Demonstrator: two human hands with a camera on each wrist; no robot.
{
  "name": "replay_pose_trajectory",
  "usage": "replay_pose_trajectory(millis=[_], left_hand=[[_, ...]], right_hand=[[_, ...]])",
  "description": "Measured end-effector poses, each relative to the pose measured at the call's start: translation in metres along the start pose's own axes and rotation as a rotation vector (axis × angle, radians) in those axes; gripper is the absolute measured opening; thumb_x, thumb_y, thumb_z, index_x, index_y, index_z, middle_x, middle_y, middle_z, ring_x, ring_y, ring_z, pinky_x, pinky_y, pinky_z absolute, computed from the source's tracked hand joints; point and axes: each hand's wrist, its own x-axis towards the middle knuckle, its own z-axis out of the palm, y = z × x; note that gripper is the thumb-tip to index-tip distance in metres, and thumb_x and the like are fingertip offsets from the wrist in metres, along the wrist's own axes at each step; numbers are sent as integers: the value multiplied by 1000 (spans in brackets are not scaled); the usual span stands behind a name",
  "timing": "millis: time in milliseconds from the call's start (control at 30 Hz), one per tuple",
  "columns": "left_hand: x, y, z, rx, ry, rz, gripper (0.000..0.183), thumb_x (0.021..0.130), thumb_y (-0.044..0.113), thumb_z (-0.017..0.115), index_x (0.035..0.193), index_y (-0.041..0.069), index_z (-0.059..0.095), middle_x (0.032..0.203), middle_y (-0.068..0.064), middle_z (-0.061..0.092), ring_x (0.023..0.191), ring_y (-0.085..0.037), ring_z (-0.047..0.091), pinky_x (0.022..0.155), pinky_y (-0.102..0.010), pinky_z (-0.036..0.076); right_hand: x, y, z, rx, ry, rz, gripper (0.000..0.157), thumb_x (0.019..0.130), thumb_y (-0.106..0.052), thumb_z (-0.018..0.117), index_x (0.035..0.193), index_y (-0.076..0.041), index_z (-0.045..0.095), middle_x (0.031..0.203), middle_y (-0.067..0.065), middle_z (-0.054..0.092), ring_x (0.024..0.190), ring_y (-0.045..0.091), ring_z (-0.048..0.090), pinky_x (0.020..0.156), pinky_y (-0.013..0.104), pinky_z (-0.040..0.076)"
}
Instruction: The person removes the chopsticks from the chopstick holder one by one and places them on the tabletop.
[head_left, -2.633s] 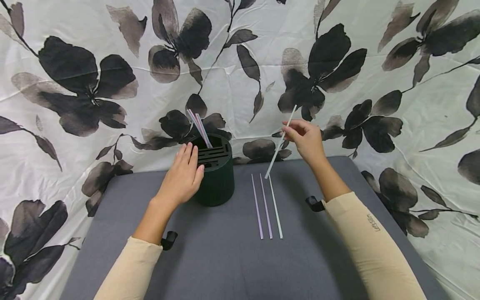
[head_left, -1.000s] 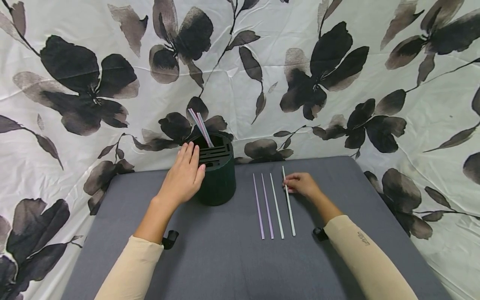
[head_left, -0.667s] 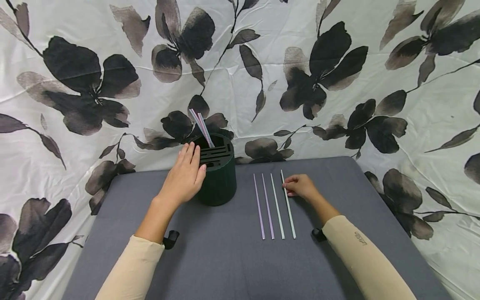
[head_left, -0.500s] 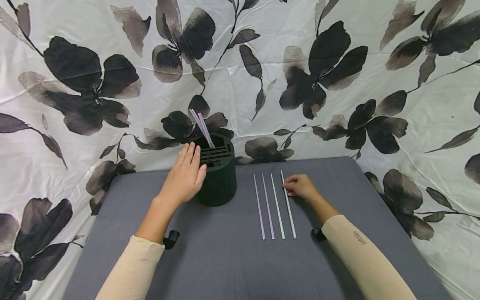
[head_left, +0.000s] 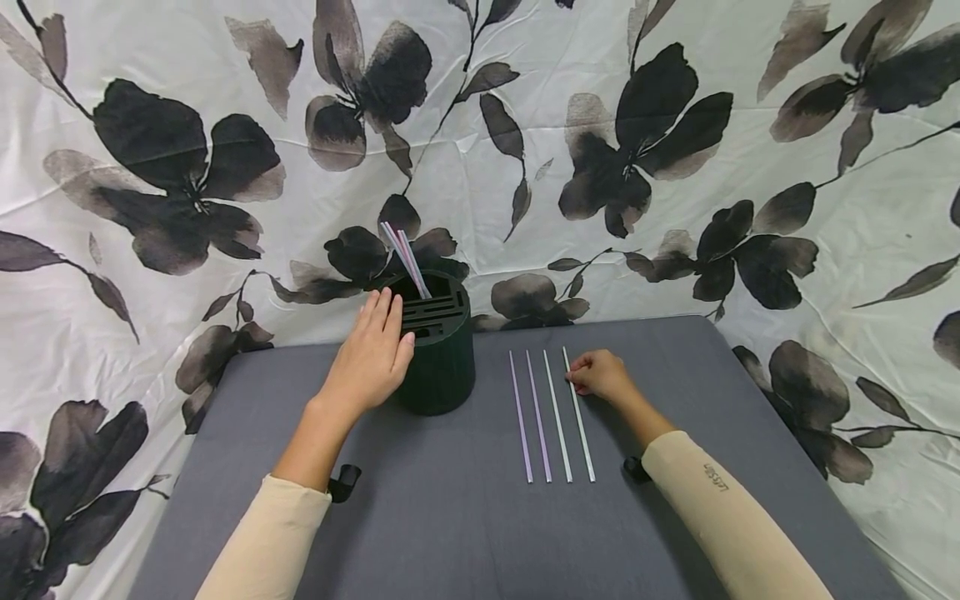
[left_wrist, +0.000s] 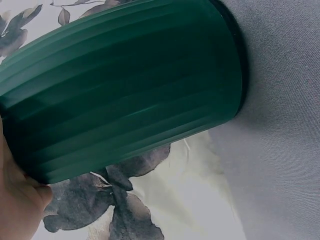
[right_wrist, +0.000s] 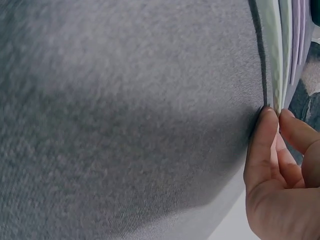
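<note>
In the head view my right hand (head_left: 602, 375) pinches a pale green straw (head_left: 582, 433) near its far end, with the straw lying on the table. To its left, roughly parallel and spaced apart, lie another pale green straw (head_left: 557, 417) and two lilac straws (head_left: 537, 417). The right wrist view shows thumb and fingertip meeting at the straw's end. My left hand (head_left: 369, 354) rests with straight fingers on the top edge of a dark green ribbed holder (head_left: 438, 375) with a slotted top. Several pinkish and lilac straws (head_left: 405, 260) lean upright in its back opening.
A grey cloth-covered table (head_left: 450, 525) lies under everything. Behind it hangs a white floral curtain (head_left: 480, 192), close to the holder's back. Black straps (head_left: 344, 483) sit at both wrists.
My right hand has brought the pale green straw down from the air onto the table, right of the other straws, then shifted it slightly toward me. The left hand stays on the holder.
</note>
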Motion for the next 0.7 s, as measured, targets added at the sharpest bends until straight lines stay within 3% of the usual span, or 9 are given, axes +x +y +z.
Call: replay_pose_trajectory(millis=[367, 700], left_hand=[[-2, -1, 1, 7, 18, 4, 67, 110, 36, 33, 161, -6, 24, 170, -26, 17, 160, -42, 10, 129, -56, 13], [-2, 1, 2, 6, 14, 4, 67, 110, 37, 33, 161, -5, 23, 170, -25, 17, 160, -40, 9, 129, -56, 13]], right_hand=[[2, 2, -2, -57, 3, -43, 17, 92, -8, 75, 99, 7, 72, 81, 13, 77, 61, 11, 70, 59, 28, 62], [-2, -9, -16, -164, 25, -151, 17, 95, -12, 74, 101, 3, 75, 85, 11, 78, 67, 11, 72, 62, 27, 60]])
